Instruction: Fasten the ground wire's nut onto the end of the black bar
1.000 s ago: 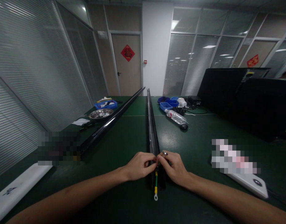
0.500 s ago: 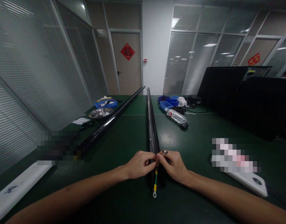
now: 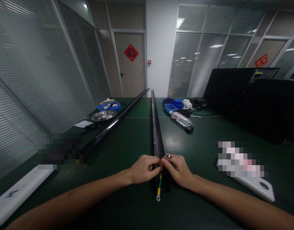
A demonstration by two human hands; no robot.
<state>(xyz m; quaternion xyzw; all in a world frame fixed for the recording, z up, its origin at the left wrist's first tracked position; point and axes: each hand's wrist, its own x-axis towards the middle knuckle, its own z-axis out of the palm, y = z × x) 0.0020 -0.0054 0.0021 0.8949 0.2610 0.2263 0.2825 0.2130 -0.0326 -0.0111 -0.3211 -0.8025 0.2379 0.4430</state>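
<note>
In the head view, over the near end of the black channel [image 3: 157,137], the left hand [image 3: 142,169] and right hand [image 3: 180,169] meet with fingertips pressed together, whatever they pinch hidden. The green-yellow wire [image 3: 159,182] hangs from just below that grip toward the wearer, its long axis roughly along the channel, the left fingertips slightly nearer.

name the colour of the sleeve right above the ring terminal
Yellow; the sleeve shows best in the head view.
</note>
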